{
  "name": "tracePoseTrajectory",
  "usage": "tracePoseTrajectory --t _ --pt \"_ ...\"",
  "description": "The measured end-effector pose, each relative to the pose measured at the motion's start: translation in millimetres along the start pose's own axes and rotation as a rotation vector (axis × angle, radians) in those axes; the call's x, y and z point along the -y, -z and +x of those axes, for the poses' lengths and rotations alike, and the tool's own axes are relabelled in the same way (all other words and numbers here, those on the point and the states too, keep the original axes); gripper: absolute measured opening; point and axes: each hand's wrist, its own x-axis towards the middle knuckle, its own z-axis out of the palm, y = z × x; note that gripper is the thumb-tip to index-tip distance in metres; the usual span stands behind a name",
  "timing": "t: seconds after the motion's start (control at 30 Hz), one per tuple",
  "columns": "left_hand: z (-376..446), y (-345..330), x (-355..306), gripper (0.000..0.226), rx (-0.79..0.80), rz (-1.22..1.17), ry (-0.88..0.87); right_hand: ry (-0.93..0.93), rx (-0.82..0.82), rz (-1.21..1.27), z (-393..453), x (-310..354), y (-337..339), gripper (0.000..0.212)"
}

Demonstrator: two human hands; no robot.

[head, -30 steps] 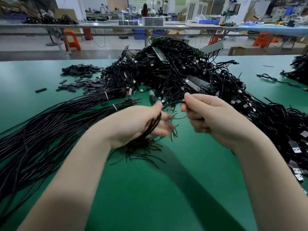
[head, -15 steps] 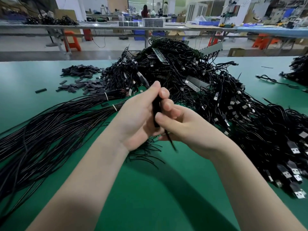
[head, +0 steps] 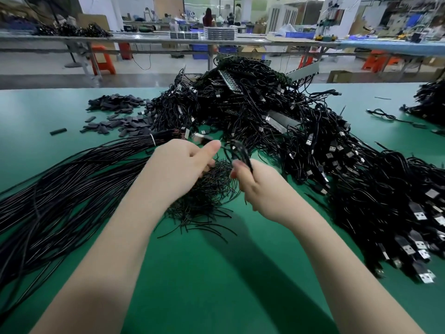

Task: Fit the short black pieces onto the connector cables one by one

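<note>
here the left hand (head: 183, 162) is over the green table (head: 216, 273) with fingers curled and thumb out, and it seems to pinch a blurred connector cable (head: 201, 137), though i cannot tell for sure. the right hand (head: 260, 186) grips a thin black cable (head: 240, 153). the short black pieces (head: 115, 116) lie in a pile far left, beside the big cable heap (head: 301, 141).

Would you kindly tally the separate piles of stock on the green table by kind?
USB connector cable heaps: 2, the main heap and the far-right heap
Long black cable bundle: 1
Flat black pieces spread: 1
Thin short black pieces pile: 1
Total: 5
</note>
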Motion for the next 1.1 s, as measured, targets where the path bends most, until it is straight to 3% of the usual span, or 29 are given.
tracePoseTrajectory --t 0.07,0.1,0.13,0.2,0.3,0.43,0.53,0.63,0.7,0.9,0.97,1.1 --pt "-1 -4 6 0.051 -0.112 0.213 -0.119 -0.211 0.064 0.289 1 -7 -2 0.033" --pt "-1 -8 9 0.064 -0.075 0.306 -0.247 -0.302 0.189 0.449 0 -11 -2 0.031" --pt "-1 -12 11 0.074 0.019 0.411 -0.389 -0.363 0.349 0.549 -2 -15 0 0.029" --pt "-6 -20 12 0.070 0.256 0.440 -0.595 -0.398 0.636 0.522 -11 -24 5 0.030" --pt "-19 -29 16 0.063 0.467 0.311 -0.530 -0.418 0.815 0.455 -22 -33 16 0.034" --pt "-41 -42 20 0.052 0.366 0.424 -0.697 -0.470 0.951 0.488 -30 -41 23 0.035" --pt "-51 -42 22 0.044 0.387 0.446 -0.642 -0.496 1.076 0.516 -33 -47 20 0.033" --pt "-60 -51 26 0.039 0.226 0.700 -0.774 -0.527 1.066 0.500 -32 -51 18 0.033" --pt "-60 -56 30 0.009 0.141 0.796 -0.785 -0.549 0.990 0.524 -28 -52 18 0.038" --pt "-49 -69 32 0.025 -0.028 0.719 -0.566 -0.447 0.621 0.538 -7 -52 7 0.032" --pt "-46 -73 34 0.020 -0.012 0.679 -0.493 -0.353 0.573 0.419 -3 -53 5 0.033" --pt "-44 -79 49 0.044 0.051 0.569 -0.471 -0.301 0.616 0.376 2 -63 4 0.032"
